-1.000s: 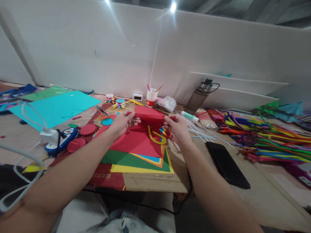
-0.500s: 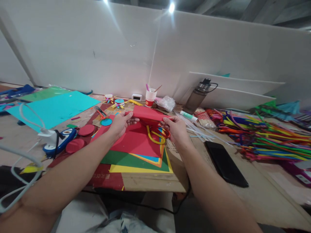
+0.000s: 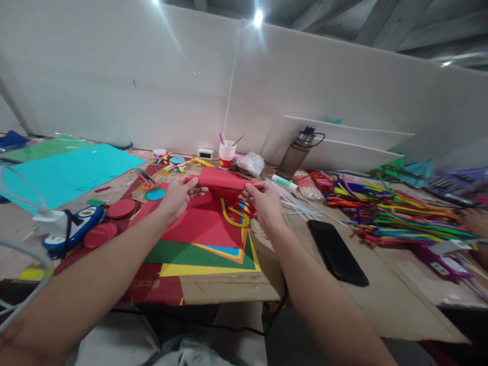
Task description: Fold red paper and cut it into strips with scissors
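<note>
In the head view, the folded red paper piece (image 3: 224, 179) is at the centre of the frame, raised a little above the stack of coloured paper sheets (image 3: 202, 223). The left hand (image 3: 176, 198) pinches its left end between thumb and fingers; the other fingers are loosely curled. The right hand (image 3: 269, 204) pinches the right end in a similar way, so both grips are closed on the paper and it is stretched between them.

I judge that this paper is very light and rather stiff for its thinness, perhaps card. It should not be slippery for dry fingers, but it can crease or tear if the two hands pull strongly apart. The good places to hold are the two short ends, near the fold, with soft pressure of the thumb; squeezing the middle would probably bend it. How many layers lie under the fingers, I cannot tell.

Just below the right end there are a yellow curved strip (image 3: 230, 219) and a red ring-shaped handle (image 3: 250, 209); whether the paper touches them is not clear. The black smartphone (image 3: 337, 251) lies to the lower right, apart from the paper.
</note>
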`<state>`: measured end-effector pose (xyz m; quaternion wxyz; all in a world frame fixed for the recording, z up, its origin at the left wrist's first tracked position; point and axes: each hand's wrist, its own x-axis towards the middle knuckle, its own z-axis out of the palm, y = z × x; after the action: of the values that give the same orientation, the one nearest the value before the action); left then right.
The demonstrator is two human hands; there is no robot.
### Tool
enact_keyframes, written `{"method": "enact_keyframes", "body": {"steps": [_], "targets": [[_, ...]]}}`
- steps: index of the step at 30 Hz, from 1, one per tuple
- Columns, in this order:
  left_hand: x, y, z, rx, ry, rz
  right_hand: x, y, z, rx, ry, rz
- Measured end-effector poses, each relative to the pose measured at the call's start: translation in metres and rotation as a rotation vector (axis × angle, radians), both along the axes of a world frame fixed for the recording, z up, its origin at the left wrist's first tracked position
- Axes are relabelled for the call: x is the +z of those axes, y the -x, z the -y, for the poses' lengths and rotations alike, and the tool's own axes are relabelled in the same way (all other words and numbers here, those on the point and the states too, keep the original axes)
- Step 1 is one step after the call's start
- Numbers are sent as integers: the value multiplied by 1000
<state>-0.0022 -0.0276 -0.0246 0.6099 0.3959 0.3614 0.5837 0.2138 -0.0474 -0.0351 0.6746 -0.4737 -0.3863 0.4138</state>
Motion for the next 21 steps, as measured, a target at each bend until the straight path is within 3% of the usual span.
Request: {"method": "enact_keyframes", "body": {"steps": [14,21], "targets": [[3,-3,3,15,25,58,-2,-1,-3,-1,-42,43],[-9,-5,1,24,96,110,-1,0,0,-7,-38,64]]}}
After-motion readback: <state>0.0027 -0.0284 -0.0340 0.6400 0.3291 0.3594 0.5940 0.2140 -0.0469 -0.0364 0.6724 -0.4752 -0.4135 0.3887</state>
